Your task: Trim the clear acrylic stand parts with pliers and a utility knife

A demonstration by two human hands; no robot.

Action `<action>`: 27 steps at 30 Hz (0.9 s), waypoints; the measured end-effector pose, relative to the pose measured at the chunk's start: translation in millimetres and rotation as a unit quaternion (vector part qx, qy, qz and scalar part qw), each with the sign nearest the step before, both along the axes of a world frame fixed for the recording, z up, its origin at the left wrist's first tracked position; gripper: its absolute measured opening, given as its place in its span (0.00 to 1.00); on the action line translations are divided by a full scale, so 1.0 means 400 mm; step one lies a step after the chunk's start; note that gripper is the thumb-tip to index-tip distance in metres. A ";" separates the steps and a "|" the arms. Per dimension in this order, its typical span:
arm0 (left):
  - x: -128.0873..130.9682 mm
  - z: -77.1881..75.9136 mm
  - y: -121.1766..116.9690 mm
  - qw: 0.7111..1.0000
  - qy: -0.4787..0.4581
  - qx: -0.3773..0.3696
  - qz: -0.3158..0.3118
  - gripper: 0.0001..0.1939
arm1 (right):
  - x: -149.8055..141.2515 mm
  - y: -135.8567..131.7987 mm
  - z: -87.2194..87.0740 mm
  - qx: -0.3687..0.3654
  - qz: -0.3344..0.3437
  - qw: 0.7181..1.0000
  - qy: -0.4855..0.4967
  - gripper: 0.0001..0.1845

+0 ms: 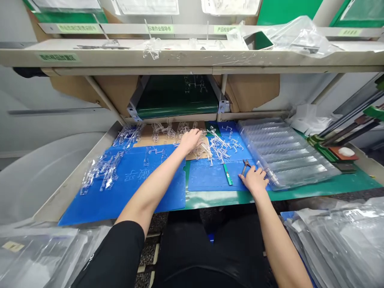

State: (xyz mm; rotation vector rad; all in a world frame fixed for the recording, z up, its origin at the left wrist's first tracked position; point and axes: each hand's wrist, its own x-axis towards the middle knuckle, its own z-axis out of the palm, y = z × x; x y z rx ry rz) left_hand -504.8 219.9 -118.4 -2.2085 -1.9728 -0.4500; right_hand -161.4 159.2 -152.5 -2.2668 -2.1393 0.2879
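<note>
L hand (190,142) over pile of clear moulded plastic parts (220,144), grip half-curled, can't tell if holding any. R hand (254,179) open, empty, just beside small dark metal pliers (246,167) on flat blue mat (207,178).

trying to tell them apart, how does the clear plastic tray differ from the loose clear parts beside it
The clear plastic tray is one large sheet, while the loose clear parts are many small separate pieces. The tray has long parallel ribbed troughs in an orderly row; the parts lie in a jumbled heap. The tray sits as a single block at the right, while the parts spread across a blue mat. Both are transparent plastic.
</note>
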 end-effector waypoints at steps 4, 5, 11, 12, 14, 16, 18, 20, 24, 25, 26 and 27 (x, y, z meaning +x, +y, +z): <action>-0.039 0.006 0.088 1.000 -0.003 -0.015 -0.017 0.12 | 0.055 0.064 -0.058 -0.055 0.001 0.998 -0.002 0.42; -0.057 0.019 0.095 1.000 -0.009 -0.006 -0.013 0.13 | 0.063 0.074 -0.065 -0.064 0.001 0.998 0.001 0.42; -0.145 0.139 0.087 0.992 -0.054 0.111 -0.002 0.18 | 0.083 0.096 -0.052 -0.034 -0.009 0.997 0.066 0.29; -0.141 0.152 0.070 0.989 -0.064 0.132 -0.019 0.17 | 0.090 0.089 -0.046 -0.016 -0.013 0.996 0.085 0.28; -0.113 0.161 0.010 0.980 -0.105 0.159 -0.056 0.13 | 0.107 0.061 -0.037 0.014 -0.020 0.990 0.136 0.25; -0.061 0.148 -0.085 0.961 -0.201 0.179 -0.064 0.10 | 0.121 0.017 -0.029 0.032 -0.013 0.978 0.206 0.19; 0.005 0.118 -0.202 0.911 -0.363 0.193 -0.037 0.11 | 0.117 -0.039 -0.021 0.045 0.012 0.955 0.292 0.17; 0.070 0.076 -0.317 0.830 -0.535 0.159 -0.010 0.13 | 0.086 -0.093 -0.007 0.061 0.049 0.921 0.382 0.21; 0.143 -0.012 -0.474 0.638 -0.769 0.037 0.032 0.16 | -0.012 -0.161 0.023 0.072 0.116 0.847 0.514 0.26; 0.147 -0.031 -0.495 0.599 -0.799 0.022 0.045 0.17 | -0.032 -0.169 0.025 0.059 0.130 0.833 0.534 0.24; 0.146 -0.049 -0.512 0.568 -0.821 0.014 0.056 0.18 | -0.047 -0.175 0.025 0.039 0.143 0.821 0.551 0.22; 0.142 -0.065 -0.524 0.544 -0.836 0.013 0.064 0.18 | -0.059 -0.179 0.021 0.011 0.155 0.811 0.564 0.20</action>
